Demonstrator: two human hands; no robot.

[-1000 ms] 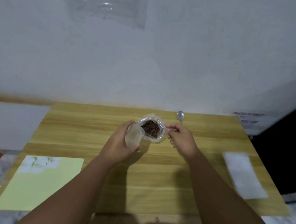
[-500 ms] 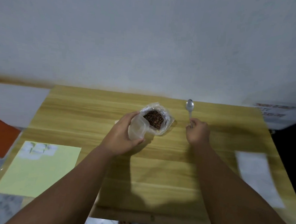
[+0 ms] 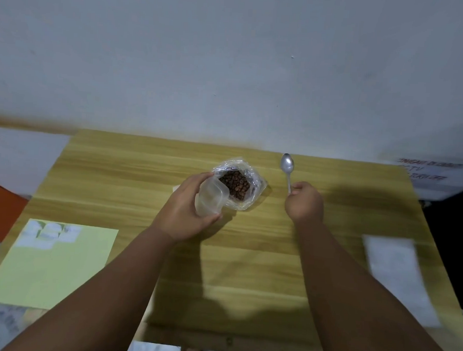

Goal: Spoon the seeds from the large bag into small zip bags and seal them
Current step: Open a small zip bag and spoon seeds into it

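Right of the large bag [image 3: 253, 181], our right hand [image 3: 305, 203] pinches the empty spoon [image 3: 288, 165]; our left hand [image 3: 180, 213] grips a clear tub [image 3: 210, 198]; filling looks unstarted.

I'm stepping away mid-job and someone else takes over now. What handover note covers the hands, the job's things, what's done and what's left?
Left hand: holds a small clear container beside the open mouth of the large bag.
Right hand: pinches the spoon by its handle end; bowl empty, pointing at the wall.
Large bag: on the table, seeds inside.
Small zip bags: apparently the pale, blurred pieces on the yellow sheet, front left.
Done: no filled or sealed bag visible.
Left: scoop, fill, seal.
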